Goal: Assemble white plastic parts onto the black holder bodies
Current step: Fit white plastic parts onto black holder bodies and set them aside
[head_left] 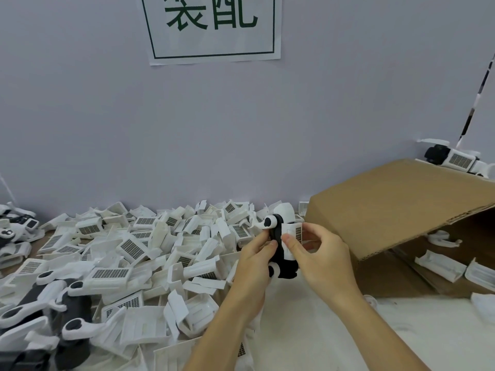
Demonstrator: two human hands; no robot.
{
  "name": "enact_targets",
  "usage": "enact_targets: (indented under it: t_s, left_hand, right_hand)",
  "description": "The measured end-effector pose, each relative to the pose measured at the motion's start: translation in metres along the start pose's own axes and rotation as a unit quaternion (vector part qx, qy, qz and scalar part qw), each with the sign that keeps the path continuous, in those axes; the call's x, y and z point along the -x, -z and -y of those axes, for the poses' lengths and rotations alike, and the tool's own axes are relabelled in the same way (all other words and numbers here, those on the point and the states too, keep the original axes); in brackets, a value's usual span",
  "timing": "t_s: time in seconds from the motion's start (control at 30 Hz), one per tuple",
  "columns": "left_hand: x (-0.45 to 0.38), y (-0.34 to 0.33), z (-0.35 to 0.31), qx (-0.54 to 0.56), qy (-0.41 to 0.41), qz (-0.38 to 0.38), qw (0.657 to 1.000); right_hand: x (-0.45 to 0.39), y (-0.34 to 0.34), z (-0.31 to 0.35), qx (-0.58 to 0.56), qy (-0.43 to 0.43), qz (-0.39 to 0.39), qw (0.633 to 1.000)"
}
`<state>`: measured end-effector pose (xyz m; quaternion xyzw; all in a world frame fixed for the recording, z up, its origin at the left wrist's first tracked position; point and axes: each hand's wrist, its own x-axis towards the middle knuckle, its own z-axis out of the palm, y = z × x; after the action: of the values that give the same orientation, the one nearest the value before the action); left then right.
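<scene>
Both hands meet over the table, holding one black holder (281, 253) upright between them. The left hand (253, 266) grips the holder from its left side, fingers curled round the black body and the thumb lying up along its front edge. The right hand (318, 253) pinches a white part (293, 236) with a gridded face against the holder's right side, thumb on the near face and the other fingers curled behind it. A white arm (266, 223) with a dark oval hole sticks out from the holder's top, just above the left thumb, and a rounded white cap (285, 214) shows behind the top of the held piece. To the left of the grip, and behind it up to the wall, lies a deep pile (139, 250) of loose white parts, many showing the same gridded faces. Further left and nearer the person, several assemblies (53, 303) with dark bodies and white arms lie in a heap. To the right of the grip a cardboard box (396, 207) lies on its side, its opening toward the person, with a few white parts inside it (439, 266). Beyond the box, another assembly (452, 158) rests by the wall. High above the grip a paper sign (211, 28) with green characters hangs on the wall.
</scene>
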<state>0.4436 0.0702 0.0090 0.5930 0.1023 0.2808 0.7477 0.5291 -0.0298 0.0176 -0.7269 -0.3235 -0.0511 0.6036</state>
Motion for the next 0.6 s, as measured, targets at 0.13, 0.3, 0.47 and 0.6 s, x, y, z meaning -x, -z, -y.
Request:
enact_targets:
  t_s: [0.13,0.3,0.47,0.6]
  left_hand:
    - [0.0003,-0.0006,0.0012,0.008,0.001,0.001,1.000]
    - [-0.0002,0.0001,0.0017,0.011,0.007,0.011,1.000]
    - [0.0005,0.0022,0.0008,0.018,-0.001,0.016,1.000]
    - [0.0004,0.0000,0.0002,0.016,-0.019,-0.008,1.000]
  right_hand:
    - [0.0017,-0.0004,0.0017,0.003,0.016,0.023,1.000]
    - [0.0031,-0.0009,0.0031,0.013,0.033,0.010,0.999]
    - [0.0020,0.0002,0.0013,0.029,0.047,0.040,0.998]
    - [0.0037,0.0002,0.0023,0.014,0.048,0.063,0.997]
